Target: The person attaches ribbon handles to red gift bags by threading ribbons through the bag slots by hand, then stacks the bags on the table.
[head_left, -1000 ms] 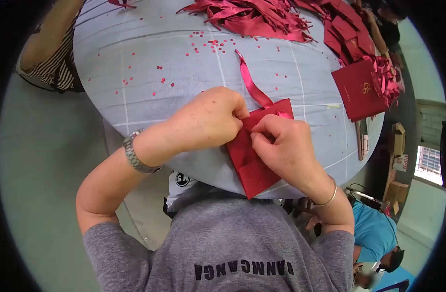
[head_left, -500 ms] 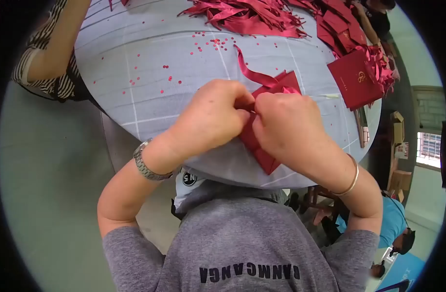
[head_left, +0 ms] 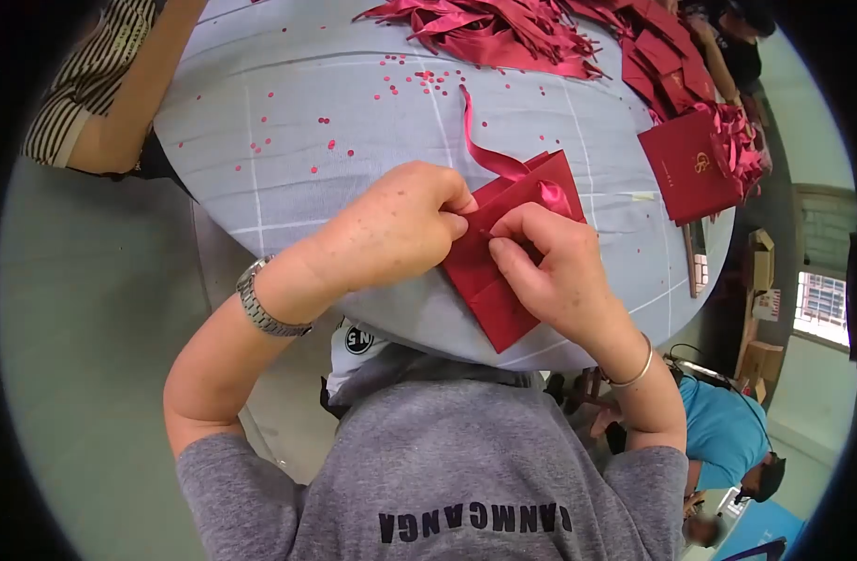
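Note:
A small dark-red paper bag [head_left: 501, 304] lies at a slant on the cloth near the table's front edge. A glossy red ribbon [head_left: 489, 161] trails from its far end, and a bulge of ribbon [head_left: 553, 197] shows near its right edge. My left hand [head_left: 417, 220], a metal watch on its wrist, has thumb and forefinger closed on the bag's left edge. Over the bag's middle, my right hand [head_left: 550, 257] makes a pinch; a tiny red bit shows at its fingertips, too small to name. A thin bangle circles that wrist.
A heap of red ribbons [head_left: 503, 33] lies across the far side of the round table [head_left: 288, 201]. Red bags [head_left: 687, 168] with ribbons are stacked at the right. Small red discs [head_left: 428, 79] are scattered about. Another person's arm [head_left: 134, 103] is at the left.
My hands were together over the bag; now they are apart, the right one lower and turned. More of the bag's face and the ribbon bulge shows.

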Demonstrator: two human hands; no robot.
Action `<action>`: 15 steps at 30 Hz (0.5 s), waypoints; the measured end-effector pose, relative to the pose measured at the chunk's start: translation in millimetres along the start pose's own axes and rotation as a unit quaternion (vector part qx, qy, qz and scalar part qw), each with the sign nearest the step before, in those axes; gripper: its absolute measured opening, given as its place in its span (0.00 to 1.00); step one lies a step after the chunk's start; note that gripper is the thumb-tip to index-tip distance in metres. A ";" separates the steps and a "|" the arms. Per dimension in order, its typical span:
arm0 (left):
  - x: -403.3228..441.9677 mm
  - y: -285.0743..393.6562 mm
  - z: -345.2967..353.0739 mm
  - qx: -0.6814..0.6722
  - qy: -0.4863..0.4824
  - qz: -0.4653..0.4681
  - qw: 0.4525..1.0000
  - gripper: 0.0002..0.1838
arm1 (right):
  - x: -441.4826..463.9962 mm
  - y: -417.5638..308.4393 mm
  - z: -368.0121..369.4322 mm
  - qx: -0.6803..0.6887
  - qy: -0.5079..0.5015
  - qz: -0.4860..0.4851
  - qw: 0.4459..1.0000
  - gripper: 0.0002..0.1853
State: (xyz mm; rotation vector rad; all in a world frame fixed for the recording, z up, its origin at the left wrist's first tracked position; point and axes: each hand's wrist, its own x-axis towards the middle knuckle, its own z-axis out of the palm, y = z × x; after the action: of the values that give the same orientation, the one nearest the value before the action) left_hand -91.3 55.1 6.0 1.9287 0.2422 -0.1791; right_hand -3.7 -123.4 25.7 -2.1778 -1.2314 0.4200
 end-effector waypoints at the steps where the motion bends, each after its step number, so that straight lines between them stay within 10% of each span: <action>1: 0.0 -1.1 -0.1 -0.017 0.005 -0.001 1.000 0.07 | 0.5 0.9 0.1 0.003 -0.001 0.001 1.000 0.04; 10: -1.3 2.5 -2.7 -0.066 -0.005 -0.037 0.997 0.09 | 5.4 -0.3 -1.6 -0.001 -0.006 -0.007 1.000 0.05; 15: -2.7 -0.7 -1.8 -0.090 -0.001 -0.036 0.995 0.07 | 14.1 -3.9 -2.3 0.102 -0.065 0.149 0.981 0.05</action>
State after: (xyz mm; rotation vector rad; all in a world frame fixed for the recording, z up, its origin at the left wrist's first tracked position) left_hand -94.0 56.8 6.7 1.7413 0.3156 -0.2005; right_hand 2.3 -110.7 30.2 -2.1862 -0.8818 0.7878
